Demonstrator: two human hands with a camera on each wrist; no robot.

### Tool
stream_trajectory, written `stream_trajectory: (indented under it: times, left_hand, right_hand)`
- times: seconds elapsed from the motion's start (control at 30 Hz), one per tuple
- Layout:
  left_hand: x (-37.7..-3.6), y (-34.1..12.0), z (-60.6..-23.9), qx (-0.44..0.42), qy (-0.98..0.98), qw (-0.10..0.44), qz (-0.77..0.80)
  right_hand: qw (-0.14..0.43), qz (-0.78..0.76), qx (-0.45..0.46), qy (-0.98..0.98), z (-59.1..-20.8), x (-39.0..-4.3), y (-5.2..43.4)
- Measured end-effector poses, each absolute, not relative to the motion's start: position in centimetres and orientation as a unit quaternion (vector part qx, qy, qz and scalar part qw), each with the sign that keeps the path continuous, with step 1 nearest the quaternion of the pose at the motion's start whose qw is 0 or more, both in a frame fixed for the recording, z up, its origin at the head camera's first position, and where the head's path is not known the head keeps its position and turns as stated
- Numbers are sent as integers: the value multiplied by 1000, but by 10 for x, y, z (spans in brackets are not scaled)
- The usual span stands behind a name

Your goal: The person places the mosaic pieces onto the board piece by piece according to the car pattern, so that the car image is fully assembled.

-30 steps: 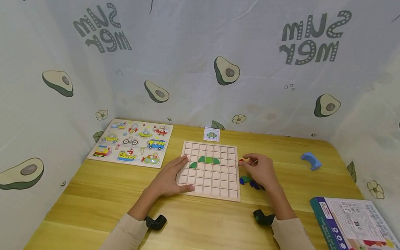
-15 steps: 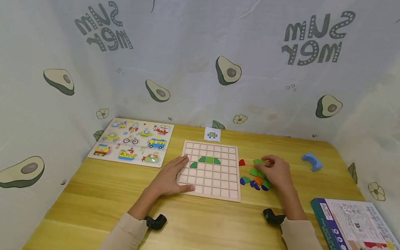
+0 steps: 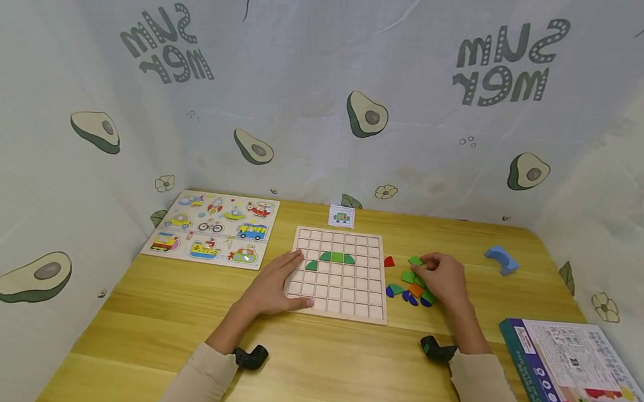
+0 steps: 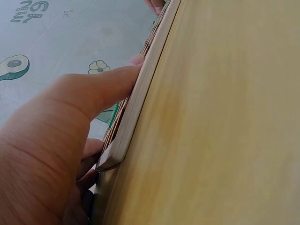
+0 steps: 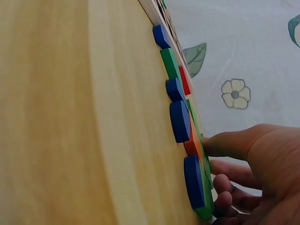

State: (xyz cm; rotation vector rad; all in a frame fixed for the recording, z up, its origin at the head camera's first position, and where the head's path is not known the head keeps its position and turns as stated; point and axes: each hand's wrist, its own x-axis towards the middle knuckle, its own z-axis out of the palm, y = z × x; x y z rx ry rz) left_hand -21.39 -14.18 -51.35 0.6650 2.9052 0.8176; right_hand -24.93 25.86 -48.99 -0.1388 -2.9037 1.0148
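Head view: a person sits at a wooden table [image 3: 315,375] with a grid board [image 3: 339,274] square in front of them, both hands down at its sides.
Left hand: the left hand [image 3: 277,284] lies flat with straight fingers on the board's 9 o'clock edge, thumb along the near rim; the left wrist view shows a finger [image 4: 112,84] pressed against the board's side wall. It steadies and grips nothing.
Right hand: the right hand [image 3: 444,279] sits at the board's 3 o'clock, on the pile of loose pieces [image 3: 414,288]. In the right wrist view its thumb [image 5: 234,143] and curled fingers touch the green and orange pieces, but whether one is actually pinched cannot be told.
Pieces on the board: green pieces [image 3: 331,259] form a low arch in the third and fourth rows, toward 12 o'clock of centre.
Loose pieces: blue, green and orange ones bunched under the right hand; a red piece [image 3: 389,262] lies apart, just beside the board's right edge.
Pattern card: a small card [image 3: 341,216] stands at the board's 12 o'clock.
Around: a vehicle puzzle [image 3: 213,229] at 10 o'clock, a blue block [image 3: 500,259] at 2 o'clock, a box [image 3: 578,381] at 4 o'clock.
Risk, crowded pile: the pieces overlap, so a careless lift could drag neighbours along or flick one off.
Risk, board shift: if the flat hand eases off, a nudge could slide the board and unseat the green arch.
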Motion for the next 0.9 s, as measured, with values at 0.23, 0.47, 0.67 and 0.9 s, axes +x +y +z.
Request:
stream_trajectory:
  times: [0.23, 0.47, 0.67, 0.9]
  left_hand:
    - [-214, -142, -513, 215, 940, 27, 262]
    - [-214, -142, -512, 216, 939, 27, 265]
    - [-213, -142, -511, 218, 940, 31, 261]
    - [-213, -142, -511, 216, 941, 32, 260]
  right_hand:
    - [34, 329, -35, -943, -486, -249, 255]
    - [50, 340, -5, -939, -483, -246, 251]
    - [48, 358, 20, -932, -477, -246, 240]
    - [46, 371, 43, -927, -474, -248, 221]
